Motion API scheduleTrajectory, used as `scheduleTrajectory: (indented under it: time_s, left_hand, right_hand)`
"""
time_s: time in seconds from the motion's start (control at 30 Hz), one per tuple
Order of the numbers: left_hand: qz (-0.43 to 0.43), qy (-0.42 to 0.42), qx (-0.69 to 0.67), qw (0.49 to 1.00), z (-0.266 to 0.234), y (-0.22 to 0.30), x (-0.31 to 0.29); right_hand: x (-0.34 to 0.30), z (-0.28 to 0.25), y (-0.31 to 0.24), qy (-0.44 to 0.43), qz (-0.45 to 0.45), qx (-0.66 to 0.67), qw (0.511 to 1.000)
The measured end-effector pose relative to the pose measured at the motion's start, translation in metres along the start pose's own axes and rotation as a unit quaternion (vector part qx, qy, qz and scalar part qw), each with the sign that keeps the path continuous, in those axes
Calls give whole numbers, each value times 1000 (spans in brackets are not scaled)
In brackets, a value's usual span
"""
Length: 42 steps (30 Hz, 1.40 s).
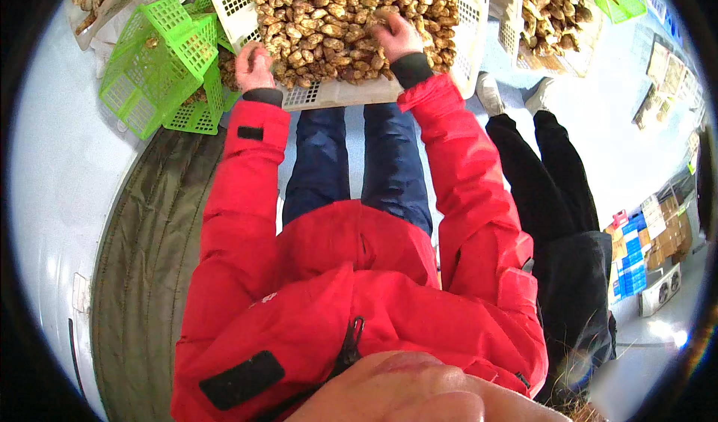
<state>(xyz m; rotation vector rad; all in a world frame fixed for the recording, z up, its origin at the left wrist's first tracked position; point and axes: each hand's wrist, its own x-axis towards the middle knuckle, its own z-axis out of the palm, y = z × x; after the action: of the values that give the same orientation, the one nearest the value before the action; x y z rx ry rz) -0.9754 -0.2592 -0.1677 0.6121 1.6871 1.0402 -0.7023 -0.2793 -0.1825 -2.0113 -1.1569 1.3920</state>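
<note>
A white plastic crate [351,93] in front of me holds a heap of stubby brown-and-cream mushrooms [325,29]. My right hand [400,37] reaches over the right half of the heap, its fingers bent down and closed among the mushrooms. Its fingertips touch the pile, and a mushroom appears to be between them. My left hand [254,66] is at the crate's near left corner, beside the heap. Its fingers are curled; whatever they hold is hidden from view.
Green plastic baskets [161,63] stand tilted against the crate's left side. Another crate of mushrooms [553,14] is at the right, near a person in black trousers [550,175]. On the left is a person's olive quilted garment [157,272]. Cardboard boxes [666,235] stand far right.
</note>
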Motion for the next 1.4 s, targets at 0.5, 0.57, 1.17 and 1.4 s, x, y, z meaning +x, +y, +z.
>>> scheduleTrajectory:
  time_s: [0.5, 0.57, 1.17, 1.4]
  left_hand:
    - [-344, -263, -102, 896, 94, 29, -63]
    - [-363, -259, -56, 893, 81, 35, -55]
    - [-340, -376, -212, 835, 68, 63, -59]
    - [-293, -372, -345, 810, 47, 78, -74]
  right_hand:
    - [28, -61, 8, 234, -176, -164, 942]
    - [38, -59, 28, 181, -94, -262, 943]
    - [74, -37, 1, 156, 35, -312, 937]
    - [24, -24, 5, -85, 87, 601, 790]
